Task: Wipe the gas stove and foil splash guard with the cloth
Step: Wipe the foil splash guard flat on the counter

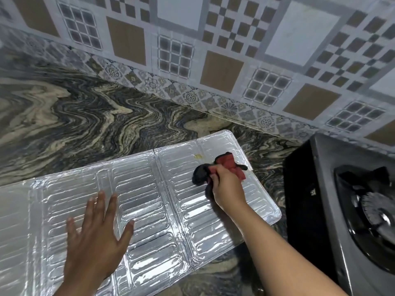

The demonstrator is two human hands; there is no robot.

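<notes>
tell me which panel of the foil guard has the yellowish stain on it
The rightmost panel of the foil splash guard, nearest the gas stove. The stain sits near its far edge, just beyond the cloth gripped by the right hand; the other panels look unstained.

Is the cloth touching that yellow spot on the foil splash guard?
Apart. The head view shows bare foil between the cloth, gripped by the right hand, and the yellow spot on the foil splash guard.

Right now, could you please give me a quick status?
Left hand flat on foil guard. Right hand gripping cloth, wiping. Yellow spot ahead.
</notes>
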